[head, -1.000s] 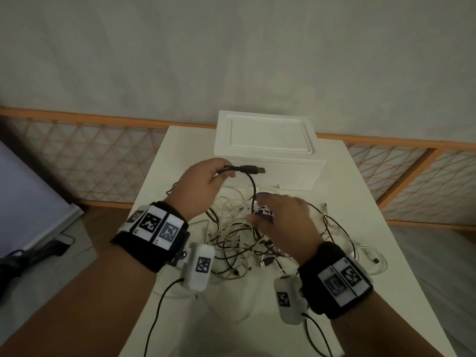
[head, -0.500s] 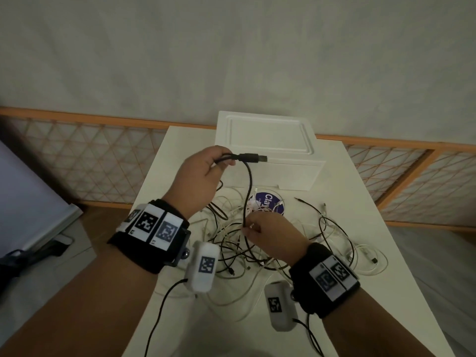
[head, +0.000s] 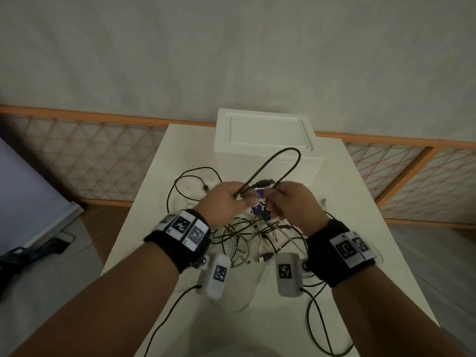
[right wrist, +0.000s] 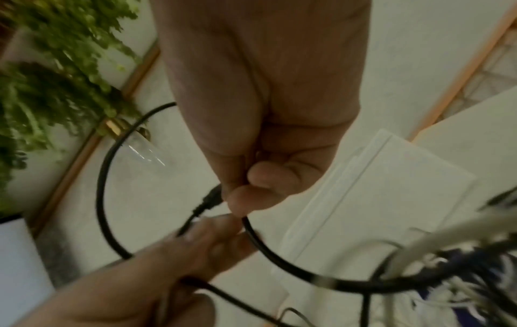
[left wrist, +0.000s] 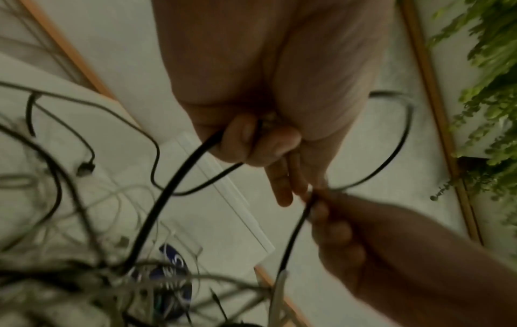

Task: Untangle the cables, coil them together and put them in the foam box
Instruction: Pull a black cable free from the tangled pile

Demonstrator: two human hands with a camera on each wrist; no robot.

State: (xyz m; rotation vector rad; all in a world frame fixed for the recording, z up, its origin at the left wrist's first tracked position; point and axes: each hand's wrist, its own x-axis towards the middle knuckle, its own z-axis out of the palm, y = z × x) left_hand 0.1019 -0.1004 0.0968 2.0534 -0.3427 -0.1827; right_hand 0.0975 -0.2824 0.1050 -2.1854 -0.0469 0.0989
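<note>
Now two hands, left hand point(head: 226, 202) and right hand point(head: 293, 202), pinching one black cable point(head: 288, 161).

black cable point(head: 288, 161) | white foam box point(head: 265, 132) | white table point(head: 159, 202)

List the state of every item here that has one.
Foam box: lid on, closed.
Black cable: looped up between both hands.
Cable pile: tangled on the table.
Left hand: grips the black cable.
Right hand: pinches the black cable.
</note>
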